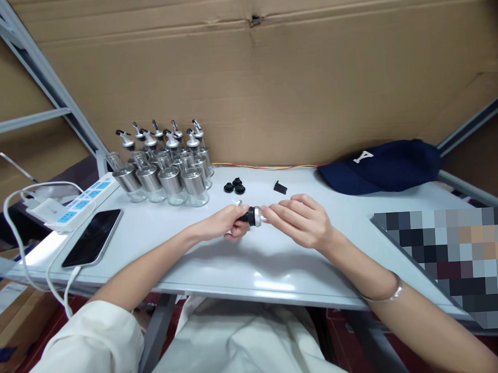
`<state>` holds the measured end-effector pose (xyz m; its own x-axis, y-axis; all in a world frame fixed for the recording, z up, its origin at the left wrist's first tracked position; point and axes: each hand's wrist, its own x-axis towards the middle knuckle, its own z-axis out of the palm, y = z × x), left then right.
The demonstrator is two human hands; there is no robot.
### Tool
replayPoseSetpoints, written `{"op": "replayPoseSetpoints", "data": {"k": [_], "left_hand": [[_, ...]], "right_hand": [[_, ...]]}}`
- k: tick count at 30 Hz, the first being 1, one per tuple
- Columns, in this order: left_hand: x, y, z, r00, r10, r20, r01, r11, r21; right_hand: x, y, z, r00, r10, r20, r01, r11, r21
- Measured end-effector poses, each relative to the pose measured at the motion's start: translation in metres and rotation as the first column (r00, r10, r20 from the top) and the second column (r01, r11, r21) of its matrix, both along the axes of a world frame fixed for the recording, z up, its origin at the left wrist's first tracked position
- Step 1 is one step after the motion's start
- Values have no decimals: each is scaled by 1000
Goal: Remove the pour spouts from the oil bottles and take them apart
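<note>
Above the middle of the table, my left hand (226,222) is closed around the black stopper end of a bottle pourer (257,216). The pourer lies sideways, its silver collar facing right. My right hand (303,221) pinches the narrow spout at that end, and its fingertips partly hide the spout. A small pale tip (238,202) shows above the left thumb; I cannot tell what it belongs to. Beyond my hands lie three black round caps (239,189) and a small black lever piece (279,187).
Several glass bottles with steel sleeves (172,180) stand at back left, pourers visible among those behind. A phone (93,237) and a power strip (83,203) with white cables lie at left. A navy cap (383,165) sits at back right, near a blurred-out area. Cardboard (244,86) walls the back.
</note>
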<state>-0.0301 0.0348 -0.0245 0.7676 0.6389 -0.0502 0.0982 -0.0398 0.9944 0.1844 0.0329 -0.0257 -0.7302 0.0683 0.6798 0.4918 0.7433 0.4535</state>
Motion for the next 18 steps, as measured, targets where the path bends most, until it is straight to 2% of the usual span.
{"op": "replayPoseSetpoints", "data": {"k": [5,10,13,15,17,18], "left_hand": [[0,0,-3,1000,-12,20,15,982,-190],[-9,6,-1,1000,-20,11,22,974,-224],[-16,11,7,997,31,69,-24,994,-104],[-21,16,11,987,145,63,-147,988,35],[-26,22,11,951,310,8,-304,927,219],[-29,26,9,912,408,-27,-378,865,329]], "right_hand": [[2,-3,0,998,38,-45,-33,994,107],[9,-3,-4,980,0,-197,-17,997,-81],[10,3,-5,948,-37,-317,8,996,-90],[10,7,-4,927,-69,-369,37,995,-95],[9,11,-2,904,-100,-416,53,991,-123],[8,13,-1,890,-108,-442,52,989,-137]]}}
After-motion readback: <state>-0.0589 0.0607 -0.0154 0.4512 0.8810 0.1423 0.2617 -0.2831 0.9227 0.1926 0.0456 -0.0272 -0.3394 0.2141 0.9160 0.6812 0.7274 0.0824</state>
